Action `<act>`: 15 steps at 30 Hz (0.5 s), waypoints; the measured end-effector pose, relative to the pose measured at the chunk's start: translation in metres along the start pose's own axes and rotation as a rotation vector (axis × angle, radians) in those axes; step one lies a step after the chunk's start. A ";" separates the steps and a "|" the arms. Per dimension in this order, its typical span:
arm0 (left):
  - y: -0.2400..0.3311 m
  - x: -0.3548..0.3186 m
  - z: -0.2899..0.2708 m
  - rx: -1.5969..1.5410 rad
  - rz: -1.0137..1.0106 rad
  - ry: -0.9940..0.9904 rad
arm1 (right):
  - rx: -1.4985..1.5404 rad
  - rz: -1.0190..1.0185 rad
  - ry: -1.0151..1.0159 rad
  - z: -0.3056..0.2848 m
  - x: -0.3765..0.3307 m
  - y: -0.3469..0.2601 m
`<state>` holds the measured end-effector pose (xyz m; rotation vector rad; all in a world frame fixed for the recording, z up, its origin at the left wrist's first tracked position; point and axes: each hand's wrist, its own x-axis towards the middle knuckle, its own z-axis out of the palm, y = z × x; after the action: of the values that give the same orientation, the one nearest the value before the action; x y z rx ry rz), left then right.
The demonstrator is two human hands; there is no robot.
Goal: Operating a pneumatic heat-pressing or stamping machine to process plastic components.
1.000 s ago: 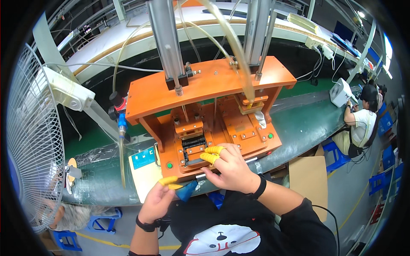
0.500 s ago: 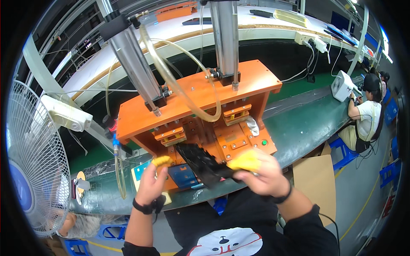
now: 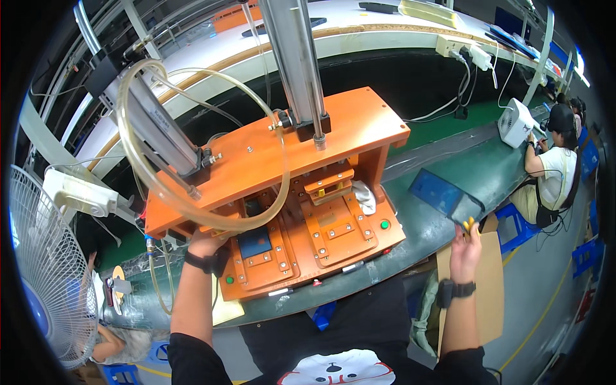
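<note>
Running off the lower edge, a printed shirt [image 3: 337, 371] shows only in part. Above it to the right, the right hand [image 3: 465, 253] pinches the near end of a dark, blue-faced panel [image 3: 446, 196] in its yellow-covered fingertips, holding it out over the green bench [image 3: 410, 221]; whether the panel is one piece or two overlapping is hard to tell. On the other side, the left hand [image 3: 208, 242] reaches in under the orange press [image 3: 346, 122], its fingers hidden, so I cannot tell whether they are open or closed. Just beside it, a blue piece [image 3: 255, 242] lies in the press's left station, whose rear is partly covered by a looping hose [image 3: 239, 224]. Farther off, the right cylinder [image 3: 292, 58] is cut by the upper edge, and a seated co-worker [image 3: 555, 163] is turned away beyond the bench's right edge.
</note>
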<state>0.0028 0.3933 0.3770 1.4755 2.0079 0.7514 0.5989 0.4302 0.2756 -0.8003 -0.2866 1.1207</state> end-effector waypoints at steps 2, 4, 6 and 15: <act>-0.023 0.015 0.009 -0.100 0.136 0.086 | 0.015 0.029 -0.045 0.002 0.049 0.027; -0.065 0.036 0.002 0.221 0.390 0.277 | 0.027 0.091 -0.030 0.020 0.097 0.062; -0.068 0.037 0.005 0.184 0.381 0.263 | -0.005 0.103 0.080 0.045 0.140 0.095; -0.079 0.040 -0.009 -0.146 0.285 0.183 | -0.769 0.451 -0.288 0.174 0.189 0.155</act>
<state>-0.0659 0.4111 0.3237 1.6767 1.8440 1.1630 0.4734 0.7015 0.2546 -1.4283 -0.8400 1.5779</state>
